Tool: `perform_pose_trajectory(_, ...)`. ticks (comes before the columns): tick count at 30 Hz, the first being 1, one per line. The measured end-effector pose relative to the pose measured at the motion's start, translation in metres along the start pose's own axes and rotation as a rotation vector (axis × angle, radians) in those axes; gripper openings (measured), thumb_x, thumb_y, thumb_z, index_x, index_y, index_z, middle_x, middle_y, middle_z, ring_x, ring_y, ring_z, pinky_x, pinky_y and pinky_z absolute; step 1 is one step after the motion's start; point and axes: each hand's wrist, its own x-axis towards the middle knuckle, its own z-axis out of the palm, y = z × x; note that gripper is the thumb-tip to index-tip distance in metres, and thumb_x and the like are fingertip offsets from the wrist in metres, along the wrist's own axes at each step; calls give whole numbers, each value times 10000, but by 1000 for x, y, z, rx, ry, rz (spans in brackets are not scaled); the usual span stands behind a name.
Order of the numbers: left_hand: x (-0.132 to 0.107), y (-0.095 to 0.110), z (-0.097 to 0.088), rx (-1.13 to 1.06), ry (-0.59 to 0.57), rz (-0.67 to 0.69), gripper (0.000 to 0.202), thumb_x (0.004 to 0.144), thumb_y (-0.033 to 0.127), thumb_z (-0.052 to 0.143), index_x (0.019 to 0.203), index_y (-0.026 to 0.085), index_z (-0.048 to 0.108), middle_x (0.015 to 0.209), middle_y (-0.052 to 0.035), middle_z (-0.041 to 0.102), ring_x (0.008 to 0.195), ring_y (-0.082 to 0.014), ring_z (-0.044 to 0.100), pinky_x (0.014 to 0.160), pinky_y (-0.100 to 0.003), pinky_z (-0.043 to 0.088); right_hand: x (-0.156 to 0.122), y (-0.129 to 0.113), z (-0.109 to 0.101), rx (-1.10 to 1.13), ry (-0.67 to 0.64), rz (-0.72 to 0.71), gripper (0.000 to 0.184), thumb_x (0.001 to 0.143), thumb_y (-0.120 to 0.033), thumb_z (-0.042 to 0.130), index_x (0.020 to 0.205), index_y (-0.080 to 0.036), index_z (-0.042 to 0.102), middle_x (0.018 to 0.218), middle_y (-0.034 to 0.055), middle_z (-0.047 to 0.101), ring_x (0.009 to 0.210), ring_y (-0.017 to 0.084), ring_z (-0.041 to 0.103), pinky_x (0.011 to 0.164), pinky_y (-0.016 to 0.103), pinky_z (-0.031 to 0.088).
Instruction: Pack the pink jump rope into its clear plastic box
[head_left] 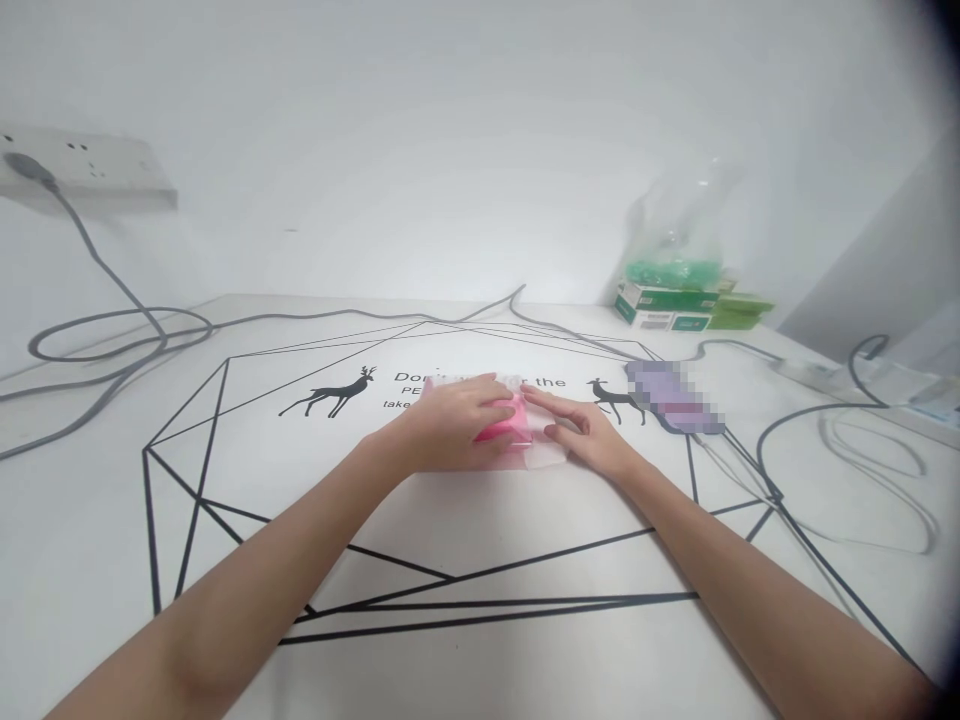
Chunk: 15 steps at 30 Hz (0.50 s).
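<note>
Two bare forearms come in from the bottom edge, the left forearm (247,590) and the right forearm (750,580), and converge toward the middle of the white desk (525,510). They cross a black line pattern (487,604) printed on its surface.

Past the lines the hands meet over a small packet lying flat on the desk at its centre. The left hand (454,420) lies palm down on it, its grip wide and flat with the fingers stretched out along the top. It probably rests this way to pin the packet so it cannot slide. The right hand (585,432) comes in from the other side with its fingertips against the packet's edge. It may be nipping the film between thumb and finger, but at this size I cannot tell whether that grip is closed.

The packet is a pink piece (501,430), bright and soft-edged, inside a clear wrapper (541,457). The wrapper's loose, cloudy margin sticks out toward the right hand. Most of the pink is covered by the left fingers.

Just beyond the hands are printed words (409,377), partly hidden, with a black deer (330,392) to their left. A blurred purple thing (675,397) lies near the right hand, apart from it.

Farther back, at the wall, green boxes (675,308) are stacked under a crumpled clear bag (682,225). A power strip (806,370) sits toward the right edge. On the far left a wall socket (90,165) feeds a grey cable (96,255), which drops down and loops across the desk.
</note>
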Motion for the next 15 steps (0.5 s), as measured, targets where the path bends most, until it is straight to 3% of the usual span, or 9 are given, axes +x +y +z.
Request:
perform_pose_trajectory(7, 6, 23, -2, 132, -88, -182, 265, 937, 416, 499, 960, 204, 657, 1098, -102, 637, 1032, -257, 570, 858, -430, 485, -3, 3, -6, 43, -86, 47, 548, 870, -315, 649, 1400, -316, 508, 1492, 8, 441, 1398, 271, 392, 1154, 505, 324)
perform_pose_trajectory(12, 9, 35, 1, 175, -61, -235, 369, 937, 518, 478, 911, 190, 645, 1039, -101, 651, 1003, -268, 575, 869, -490, 472, -2, 4, -3, -57, -111, -28, 639, 827, -394, 717, 1416, -290, 494, 1488, 55, 451, 1400, 290, 384, 1144, 519, 333)
perform_pose_trajectory(15, 10, 42, 4, 193, -32, -257, 466, 907, 603, 485, 987, 180, 663, 1117, -134, 657, 1118, -321, 567, 937, -528, 453, -1, 11, 0, -186, -114, -109, 758, 790, -417, 752, 1462, -310, 419, 1527, 69, 390, 1428, 303, 323, 1152, 548, 295)
